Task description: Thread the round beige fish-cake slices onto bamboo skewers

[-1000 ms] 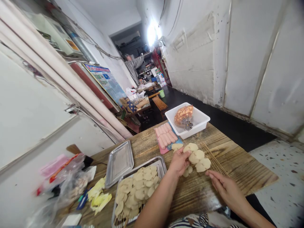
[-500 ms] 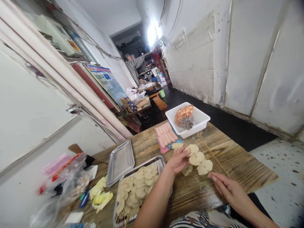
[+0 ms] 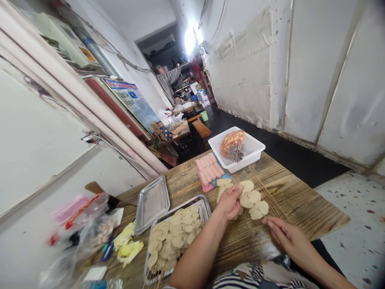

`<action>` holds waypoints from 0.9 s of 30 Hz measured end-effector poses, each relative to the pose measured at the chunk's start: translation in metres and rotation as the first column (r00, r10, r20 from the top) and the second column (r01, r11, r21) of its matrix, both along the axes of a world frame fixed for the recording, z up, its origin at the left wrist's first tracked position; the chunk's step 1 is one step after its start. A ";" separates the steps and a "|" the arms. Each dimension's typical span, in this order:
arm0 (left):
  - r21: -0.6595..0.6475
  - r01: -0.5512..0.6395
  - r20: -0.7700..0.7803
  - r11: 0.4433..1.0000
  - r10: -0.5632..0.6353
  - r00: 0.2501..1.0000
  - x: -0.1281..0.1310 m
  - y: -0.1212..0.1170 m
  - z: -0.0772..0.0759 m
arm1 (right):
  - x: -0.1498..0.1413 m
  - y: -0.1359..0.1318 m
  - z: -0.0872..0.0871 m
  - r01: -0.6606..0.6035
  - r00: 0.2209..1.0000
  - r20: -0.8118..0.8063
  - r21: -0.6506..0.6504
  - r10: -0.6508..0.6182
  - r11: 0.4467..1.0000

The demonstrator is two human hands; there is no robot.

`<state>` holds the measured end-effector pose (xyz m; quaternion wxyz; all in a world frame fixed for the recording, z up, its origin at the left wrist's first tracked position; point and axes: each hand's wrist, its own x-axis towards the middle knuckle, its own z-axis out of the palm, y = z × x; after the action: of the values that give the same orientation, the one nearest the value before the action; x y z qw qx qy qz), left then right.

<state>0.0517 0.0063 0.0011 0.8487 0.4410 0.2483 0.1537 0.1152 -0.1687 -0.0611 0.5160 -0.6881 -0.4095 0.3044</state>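
My left hand (image 3: 231,202) pinches the edge of the upper one of several thin, pale potato slices (image 3: 251,198) strung in a row. At the lower end of that row, my right hand (image 3: 284,233) is closed with thumb and forefinger on the end of a thin skewer, which the slices mostly hide. More potato slices (image 3: 224,184) lie on the table just behind my left hand. Several bare bamboo skewers (image 3: 269,196) rest on the wood to the right. Beside my left forearm, a metal tray (image 3: 205,202) holds a heap of skewered slices.
An upper metal tray (image 3: 152,204) lies left on the wooden table (image 3: 240,245). Pink sausages (image 3: 209,168) sit near a white tub (image 3: 248,162) containing a bundle of reddish skewered food (image 3: 232,143). Yellow crumpled wrappers (image 3: 129,249) and plastic bags (image 3: 96,228) crowd the left side.
My left fingers have shifted slightly along the upper slice, which now faces up more flatly. My right hand keeps its pinch at the lower end. The view has tilted a little.
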 end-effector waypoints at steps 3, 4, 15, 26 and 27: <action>0.006 0.020 -0.007 1.000 -0.020 1.000 0.002 0.000 0.003 | 0.003 -0.001 0.004 0.012 1.000 0.010 -0.014 -0.012 1.000; 0.016 0.029 -0.012 0.999 -0.029 1.000 0.002 0.004 0.004 | 0.005 -0.001 0.005 0.017 1.000 0.018 -0.015 -0.017 1.000; 0.903 0.330 -0.414 0.274 0.351 0.840 -0.017 0.081 -0.004 | 0.040 -0.033 -0.012 0.271 0.961 -0.051 -0.023 -0.272 0.962; 0.766 0.643 -0.606 0.006 0.342 0.718 0.026 0.073 -0.030 | 0.035 -0.033 -0.003 0.265 0.964 0.013 -0.024 -0.265 0.964; 0.759 0.651 -0.619 0.018 0.330 0.713 0.028 0.075 -0.030 | 0.035 -0.033 -0.001 0.274 0.962 0.017 -0.021 -0.274 0.961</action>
<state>0.0794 0.0810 -0.0290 0.1524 0.9440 0.2926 -0.0009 0.1499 -0.2015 -0.0623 0.5422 -0.7462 -0.3102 0.2302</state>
